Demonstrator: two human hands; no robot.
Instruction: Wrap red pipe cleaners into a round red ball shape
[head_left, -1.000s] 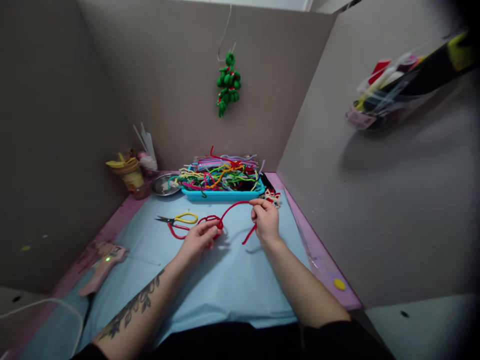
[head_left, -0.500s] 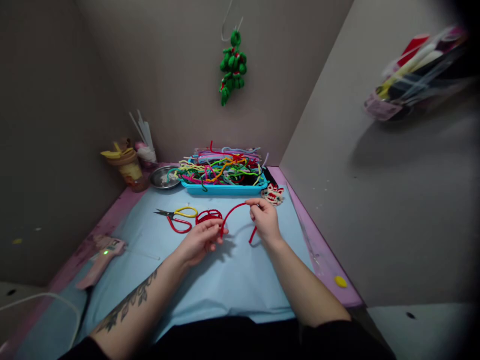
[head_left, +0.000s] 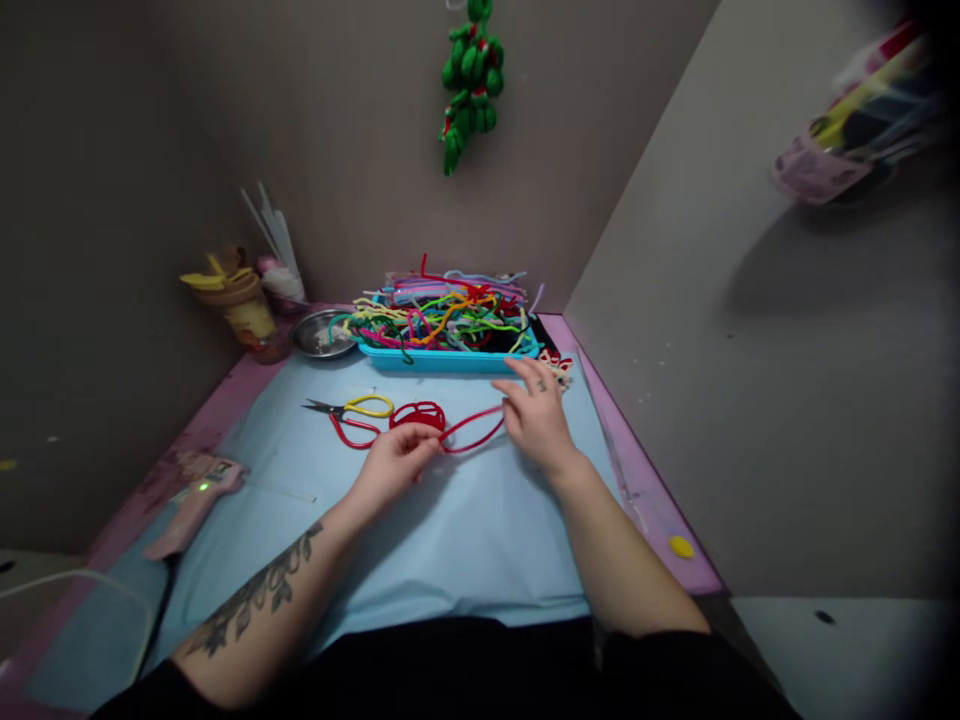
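A red pipe cleaner [head_left: 469, 432] lies bent into a flat loop on the light blue mat [head_left: 420, 540], joined to a coiled red shape [head_left: 418, 414]. My left hand [head_left: 394, 465] pinches the red pipe cleaner where the loop meets the coil. My right hand [head_left: 536, 415] grips the loop's far end between thumb and fingers, with the other fingers spread. Yellow and red scissors [head_left: 352, 415] lie just left of the coil.
A blue tray [head_left: 442, 360] heaped with coloured pipe cleaners sits at the back. A metal dish [head_left: 319, 333] and a cup [head_left: 244, 315] stand back left. A pink glue gun [head_left: 191, 500] lies left. A green pipe-cleaner figure [head_left: 469, 80] hangs on the wall.
My right hand has pushed the pipe cleaner's raised arch down and folded it into a flat loop on the mat. The left hand has held its pinch near the coil.
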